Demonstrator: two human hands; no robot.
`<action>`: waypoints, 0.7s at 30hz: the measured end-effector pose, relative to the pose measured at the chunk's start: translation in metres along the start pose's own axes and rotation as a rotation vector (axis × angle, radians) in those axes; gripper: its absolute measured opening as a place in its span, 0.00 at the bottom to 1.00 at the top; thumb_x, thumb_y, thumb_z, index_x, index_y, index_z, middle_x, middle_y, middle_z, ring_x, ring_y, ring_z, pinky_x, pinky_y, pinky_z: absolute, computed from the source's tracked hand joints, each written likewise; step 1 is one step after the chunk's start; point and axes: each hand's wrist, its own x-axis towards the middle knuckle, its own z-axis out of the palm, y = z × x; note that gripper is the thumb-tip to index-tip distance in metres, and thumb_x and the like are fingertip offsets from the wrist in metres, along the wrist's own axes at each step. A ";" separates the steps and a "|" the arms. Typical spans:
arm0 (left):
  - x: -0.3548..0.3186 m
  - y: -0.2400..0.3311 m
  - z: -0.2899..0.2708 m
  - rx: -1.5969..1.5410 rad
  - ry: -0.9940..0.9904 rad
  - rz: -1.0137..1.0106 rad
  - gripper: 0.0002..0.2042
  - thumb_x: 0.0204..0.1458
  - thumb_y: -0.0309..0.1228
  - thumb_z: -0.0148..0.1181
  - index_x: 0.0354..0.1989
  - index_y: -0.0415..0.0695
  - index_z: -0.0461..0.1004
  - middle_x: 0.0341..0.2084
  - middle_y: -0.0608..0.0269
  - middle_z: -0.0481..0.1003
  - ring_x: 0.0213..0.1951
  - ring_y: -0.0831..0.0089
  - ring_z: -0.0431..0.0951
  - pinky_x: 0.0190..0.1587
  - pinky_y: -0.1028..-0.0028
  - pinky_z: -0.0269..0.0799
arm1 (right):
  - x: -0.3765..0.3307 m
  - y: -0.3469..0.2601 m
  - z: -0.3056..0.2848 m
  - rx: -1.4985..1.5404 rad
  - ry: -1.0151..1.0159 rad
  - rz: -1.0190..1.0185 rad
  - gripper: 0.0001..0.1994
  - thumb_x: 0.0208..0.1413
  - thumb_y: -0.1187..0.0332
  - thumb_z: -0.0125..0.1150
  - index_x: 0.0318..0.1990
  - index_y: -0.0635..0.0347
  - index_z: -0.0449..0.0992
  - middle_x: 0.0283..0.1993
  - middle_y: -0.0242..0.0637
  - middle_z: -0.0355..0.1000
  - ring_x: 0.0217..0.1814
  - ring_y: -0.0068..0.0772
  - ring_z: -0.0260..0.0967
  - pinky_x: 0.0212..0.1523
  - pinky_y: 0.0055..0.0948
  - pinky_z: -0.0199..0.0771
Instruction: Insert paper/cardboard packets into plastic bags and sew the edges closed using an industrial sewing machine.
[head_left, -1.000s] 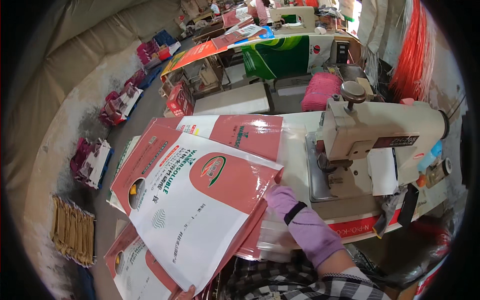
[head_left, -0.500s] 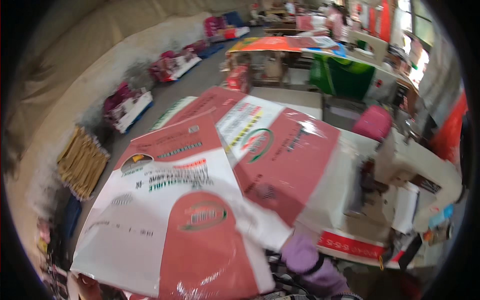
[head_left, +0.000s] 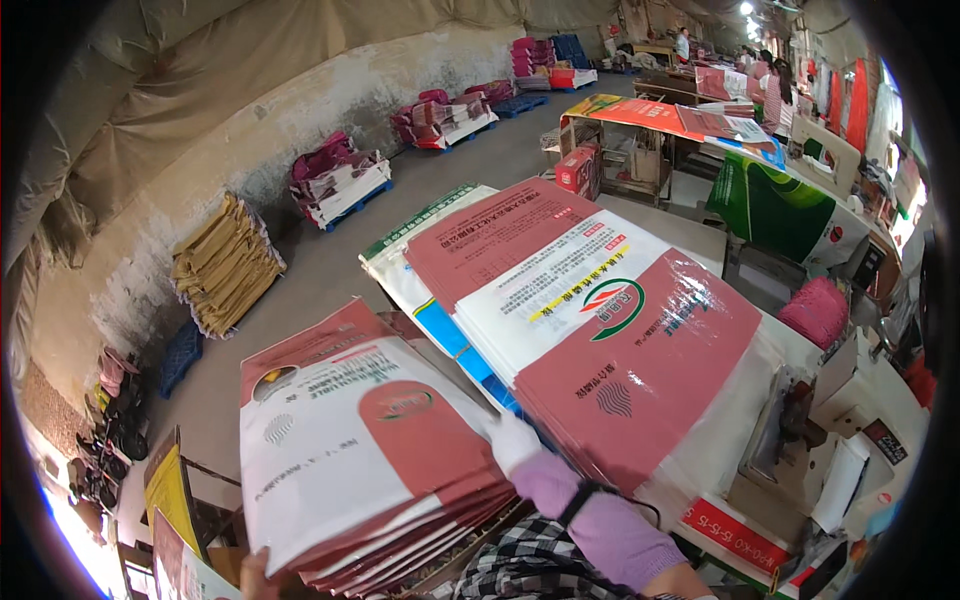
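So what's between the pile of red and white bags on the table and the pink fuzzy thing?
In the head view, only bare white table separates the bag pile from the pink spool.

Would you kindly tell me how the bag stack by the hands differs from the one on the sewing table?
The near bag stack shows a mostly white face; the table bag stack shows more red. The near one sits lower left, the other beside the sewing machine. Both are printed red-and-white sacks.

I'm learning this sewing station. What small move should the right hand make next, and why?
Probably lift the top bag off the left stack and slide it toward the sewing machine. The right hand, in a white glove, rests at that stack's edge, and the left hand steadies its lower corner.
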 end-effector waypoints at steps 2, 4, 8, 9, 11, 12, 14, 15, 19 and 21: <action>-0.018 -0.018 0.028 0.124 0.025 0.006 0.17 0.52 0.26 0.56 0.51 0.39 0.71 0.39 0.60 0.75 0.40 0.69 0.72 0.42 0.71 0.69 | -0.030 -0.001 -0.004 -0.063 -0.119 0.153 0.14 0.62 0.69 0.45 0.51 0.65 0.70 0.42 0.52 0.69 0.38 0.51 0.73 0.35 0.44 0.76; -0.035 -0.023 0.051 0.240 0.104 -0.040 0.15 0.60 0.27 0.49 0.54 0.35 0.69 0.36 0.63 0.74 0.35 0.76 0.71 0.37 0.79 0.69 | -0.058 0.004 -0.013 -0.338 -0.187 0.014 0.15 0.56 0.71 0.47 0.50 0.62 0.72 0.58 0.50 0.66 0.50 0.45 0.72 0.41 0.41 0.76; -0.025 -0.050 0.075 0.530 -0.014 -0.040 0.28 0.51 0.24 0.58 0.62 0.38 0.59 0.45 0.57 0.71 0.49 0.61 0.69 0.53 0.64 0.68 | -0.098 0.077 0.027 -0.456 0.392 -0.296 0.29 0.56 0.74 0.40 0.68 0.60 0.55 0.69 0.50 0.53 0.44 0.51 0.71 0.40 0.48 0.75; -0.027 -0.052 0.091 0.624 -0.026 0.127 0.32 0.49 0.25 0.60 0.64 0.39 0.57 0.48 0.54 0.71 0.52 0.57 0.68 0.56 0.60 0.66 | -0.114 0.076 0.016 -0.627 0.115 -0.107 0.30 0.55 0.74 0.42 0.69 0.57 0.56 0.67 0.52 0.57 0.49 0.50 0.70 0.42 0.48 0.73; -0.030 -0.033 0.140 1.217 0.005 0.491 0.33 0.48 0.26 0.61 0.64 0.39 0.57 0.52 0.50 0.68 0.56 0.51 0.66 0.58 0.58 0.64 | -0.118 0.081 -0.006 -0.231 -0.289 0.241 0.29 0.58 0.74 0.43 0.69 0.52 0.56 0.57 0.56 0.68 0.45 0.49 0.73 0.40 0.49 0.73; -0.028 -0.021 0.165 1.774 0.060 0.903 0.34 0.47 0.27 0.62 0.65 0.38 0.56 0.56 0.47 0.66 0.59 0.46 0.63 0.61 0.56 0.62 | -0.117 0.092 0.002 -0.058 0.167 0.045 0.28 0.59 0.73 0.44 0.69 0.50 0.56 0.49 0.57 0.71 0.41 0.50 0.73 0.38 0.49 0.73; -0.020 -0.026 0.247 1.589 -0.472 1.237 0.26 0.49 0.30 0.63 0.58 0.37 0.66 0.51 0.45 0.71 0.53 0.42 0.68 0.56 0.53 0.65 | -0.131 0.101 0.016 0.086 0.257 0.018 0.24 0.62 0.69 0.47 0.67 0.54 0.58 0.37 0.55 0.73 0.32 0.57 0.71 0.37 0.49 0.71; -0.042 -0.031 0.296 1.372 -0.613 1.130 0.19 0.52 0.29 0.61 0.52 0.36 0.72 0.44 0.49 0.74 0.47 0.50 0.73 0.51 0.54 0.69 | -0.127 0.041 -0.058 0.436 -0.217 0.268 0.25 0.62 0.66 0.50 0.65 0.58 0.58 0.37 0.56 0.73 0.35 0.60 0.71 0.40 0.47 0.70; -0.144 -0.122 0.484 1.043 -1.375 1.119 0.20 0.40 0.35 0.70 0.43 0.47 0.75 0.45 0.57 0.71 0.50 0.52 0.70 0.50 0.53 0.64 | -0.165 0.091 0.004 -0.656 0.149 -0.214 0.21 0.63 0.60 0.49 0.60 0.59 0.64 0.48 0.45 0.71 0.56 0.37 0.65 0.61 0.34 0.62; -0.162 -0.183 0.540 1.109 -1.344 1.183 0.15 0.41 0.36 0.70 0.38 0.48 0.77 0.41 0.58 0.72 0.46 0.55 0.72 0.46 0.56 0.65 | -0.190 0.073 -0.033 0.003 -0.187 -0.095 0.22 0.61 0.53 0.50 0.53 0.61 0.72 0.44 0.44 0.75 0.48 0.42 0.73 0.54 0.37 0.70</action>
